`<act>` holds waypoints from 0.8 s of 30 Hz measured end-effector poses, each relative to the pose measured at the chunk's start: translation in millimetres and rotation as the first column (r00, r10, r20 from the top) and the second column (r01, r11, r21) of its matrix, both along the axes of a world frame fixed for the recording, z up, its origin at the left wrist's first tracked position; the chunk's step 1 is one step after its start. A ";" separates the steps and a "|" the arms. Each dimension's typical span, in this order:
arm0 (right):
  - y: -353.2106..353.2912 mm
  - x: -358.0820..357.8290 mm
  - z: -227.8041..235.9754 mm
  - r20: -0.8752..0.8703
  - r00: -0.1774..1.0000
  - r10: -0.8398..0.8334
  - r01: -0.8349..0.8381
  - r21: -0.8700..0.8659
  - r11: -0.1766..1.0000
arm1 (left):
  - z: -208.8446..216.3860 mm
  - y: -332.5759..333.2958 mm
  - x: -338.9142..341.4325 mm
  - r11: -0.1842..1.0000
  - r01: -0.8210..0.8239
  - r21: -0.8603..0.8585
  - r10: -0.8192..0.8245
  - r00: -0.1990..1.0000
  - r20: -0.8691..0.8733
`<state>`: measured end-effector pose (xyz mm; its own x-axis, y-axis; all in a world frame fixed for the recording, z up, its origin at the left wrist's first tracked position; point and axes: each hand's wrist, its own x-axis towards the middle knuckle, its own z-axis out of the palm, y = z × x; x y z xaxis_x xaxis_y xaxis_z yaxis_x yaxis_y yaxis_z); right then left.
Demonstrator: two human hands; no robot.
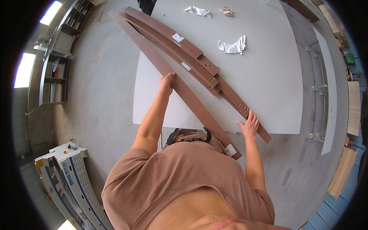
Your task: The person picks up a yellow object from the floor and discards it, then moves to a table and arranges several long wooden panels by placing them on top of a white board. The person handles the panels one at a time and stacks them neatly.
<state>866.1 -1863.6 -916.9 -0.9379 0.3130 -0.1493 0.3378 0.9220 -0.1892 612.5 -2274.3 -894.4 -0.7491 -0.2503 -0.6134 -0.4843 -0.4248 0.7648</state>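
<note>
My left hand (167, 82) is closed round the edge of a long brown board (195, 105) that slants from the far left to just in front of my body. A white label sits on its near end. Farther right, my right hand (250, 124) has its thumb and fingers apart, with the fingertips touching the edge of a second brown board (232, 100) with drilled holes. Beyond it, several similar brown boards (161, 30) lie in a staggered, overlapping stack, some with white labels and holes at their near ends. All rest on or over a pale table (268, 88).
White gloves (234, 46) and other crumpled cloth (226, 11) lie on the tabletop. Part of a dark-clothed person (146, 5) shows at the far edge. A white machine (71, 165) stands at the left, shelves (57, 73) behind it. A white panel on a wheeled frame (326, 92) stands right.
</note>
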 end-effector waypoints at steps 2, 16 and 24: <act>1.8 -0.8 -2.8 -0.027 0.998 -0.053 0.054 0.033 0.998 | 2.9 -2.4 10.0 0.999 0.023 0.035 -0.022 0.999 -0.036; 41.1 17.4 14.6 -0.025 0.958 0.286 -0.285 -0.174 0.942 | -17.8 20.2 35.8 0.902 0.077 -0.424 -0.093 0.995 -0.018; 32.2 44.1 30.7 0.147 0.977 0.157 -0.072 -0.463 0.884 | -18.0 58.0 25.0 0.775 0.044 -0.630 -0.109 0.992 -0.065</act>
<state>910.2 -1831.4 -886.2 -0.9083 0.0634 -0.4136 0.3016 0.7843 -0.5421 637.5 -2216.3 -912.4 -0.8273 -0.4937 -0.2681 -0.4079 0.1997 0.8909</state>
